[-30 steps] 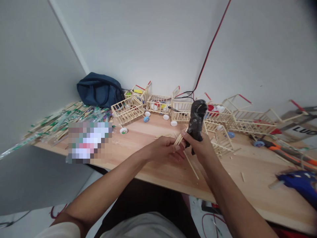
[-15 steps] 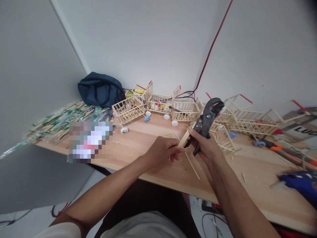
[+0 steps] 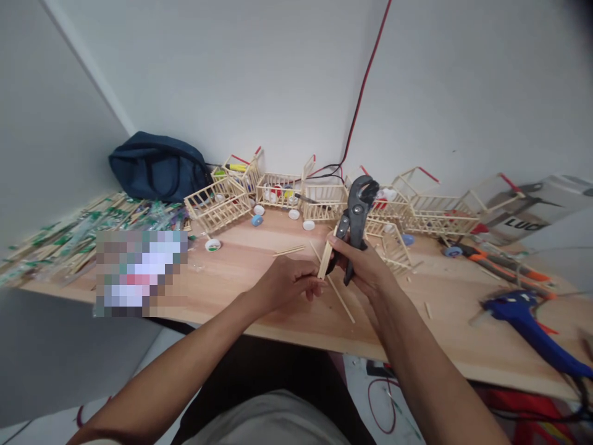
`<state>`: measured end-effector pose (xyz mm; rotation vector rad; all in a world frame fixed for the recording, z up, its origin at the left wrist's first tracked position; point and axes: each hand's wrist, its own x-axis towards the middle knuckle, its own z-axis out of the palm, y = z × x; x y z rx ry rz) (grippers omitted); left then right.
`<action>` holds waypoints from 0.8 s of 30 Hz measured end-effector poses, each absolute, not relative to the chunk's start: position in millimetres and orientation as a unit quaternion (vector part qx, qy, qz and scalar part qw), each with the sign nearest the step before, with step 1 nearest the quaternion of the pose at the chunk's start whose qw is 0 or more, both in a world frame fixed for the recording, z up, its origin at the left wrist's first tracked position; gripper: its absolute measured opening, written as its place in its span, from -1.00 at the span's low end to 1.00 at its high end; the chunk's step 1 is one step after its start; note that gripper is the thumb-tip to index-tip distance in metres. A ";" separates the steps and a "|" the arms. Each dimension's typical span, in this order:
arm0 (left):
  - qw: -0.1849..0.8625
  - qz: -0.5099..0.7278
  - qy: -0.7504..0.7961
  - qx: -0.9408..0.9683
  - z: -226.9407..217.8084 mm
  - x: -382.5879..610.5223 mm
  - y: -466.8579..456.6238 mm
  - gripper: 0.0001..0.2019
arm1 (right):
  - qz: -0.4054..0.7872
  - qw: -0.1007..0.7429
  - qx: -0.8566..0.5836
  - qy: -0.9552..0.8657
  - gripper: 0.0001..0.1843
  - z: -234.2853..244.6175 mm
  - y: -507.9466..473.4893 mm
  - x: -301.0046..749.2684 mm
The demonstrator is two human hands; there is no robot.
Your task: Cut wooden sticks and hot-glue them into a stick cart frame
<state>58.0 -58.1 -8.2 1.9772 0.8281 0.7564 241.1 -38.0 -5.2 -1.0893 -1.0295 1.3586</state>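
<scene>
My left hand [image 3: 287, 285] is closed, its fingers pinching the lower end of a small bundle of thin wooden sticks [image 3: 325, 259] above the table. My right hand [image 3: 364, 262] wraps round black-handled pruning shears [image 3: 356, 216], the jaw end pointing up and away from me. Its thumb also presses against the upper part of the sticks, so both hands touch the bundle. On the tabletop just below lies a loose long stick [image 3: 341, 301]. A few shorter sticks [image 3: 290, 250] lie beyond my left hand.
Several miniature stick-built carts [image 3: 217, 204] with bottle-cap wheels line the wall. Left are a blue bag [image 3: 160, 167], wrapped sticks [image 3: 78, 238] and a pixelated patch [image 3: 141, 272]. Right are orange-and-grey pliers [image 3: 504, 269] and a blue glue gun [image 3: 523, 321]. A red-black cable [image 3: 365, 80] hangs behind.
The view has swung right, so things appear farther left and more of the blue glue gun shows. The stick bundle now stands more upright, both hands still on it.
</scene>
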 end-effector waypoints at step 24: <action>0.534 0.293 0.336 0.718 -2.1 60.5 -62.6 -0.74 | 0.491 0.519 -0.474 -0.516 -0.64 -3.3 -39.3 246.1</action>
